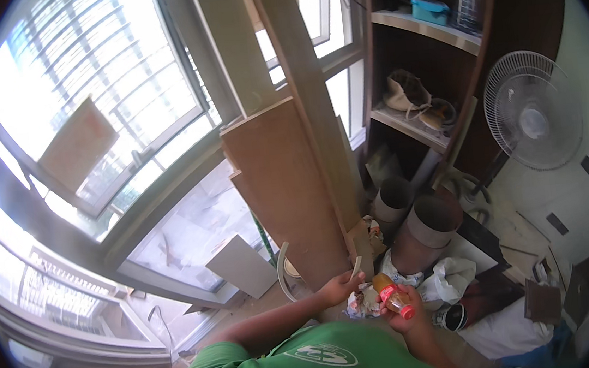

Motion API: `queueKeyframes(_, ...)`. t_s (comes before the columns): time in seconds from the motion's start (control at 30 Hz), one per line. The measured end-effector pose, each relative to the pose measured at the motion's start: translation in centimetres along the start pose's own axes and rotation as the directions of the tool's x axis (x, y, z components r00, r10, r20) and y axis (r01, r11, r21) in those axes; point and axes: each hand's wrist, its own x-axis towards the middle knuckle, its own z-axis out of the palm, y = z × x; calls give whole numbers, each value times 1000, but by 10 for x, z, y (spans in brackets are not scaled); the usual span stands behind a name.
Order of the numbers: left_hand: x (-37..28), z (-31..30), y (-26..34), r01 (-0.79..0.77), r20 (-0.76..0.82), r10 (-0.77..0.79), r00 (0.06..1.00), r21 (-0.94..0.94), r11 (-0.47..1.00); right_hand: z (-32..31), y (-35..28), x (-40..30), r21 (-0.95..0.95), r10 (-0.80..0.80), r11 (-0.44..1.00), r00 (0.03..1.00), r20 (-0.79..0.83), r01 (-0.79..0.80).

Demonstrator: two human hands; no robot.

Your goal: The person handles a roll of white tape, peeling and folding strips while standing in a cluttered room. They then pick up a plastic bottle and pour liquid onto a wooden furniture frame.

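Note:
My right hand [409,305] is wrapped around a clear plastic bottle [388,293] with a red label and red cap. It is tilted, its capped end towards me, and amber-brown liquid shows in the far end. Left of it, my left hand [340,288] pinches a short, thin, pale strip [356,267] that sticks up from the fingertips. The strip's lower end is hidden by the fingers. Beyond both hands, a crumpled printed bag [363,303] lies on the floor.
Tall wooden boards [286,184] lean upright ahead. A curved pale band [281,274] stands left of them, near a white panel [242,267]. Right are cardboard tubes [422,235], a plastic bag [448,279], a white sack [508,329], a shelf unit [420,31] and a fan [533,121].

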Motion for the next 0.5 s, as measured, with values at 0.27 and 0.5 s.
queueKeyframes(0.27,-69,-74,-107,74,-8,-78,997,-240,968,-29,-24,22,35,-264,965,947,186,262)
queueKeyframes(0.5,-77,-111,-205,329,-62,-330,942,-22,944,-9,-5,-16,5,-377,925,920,-107,379)
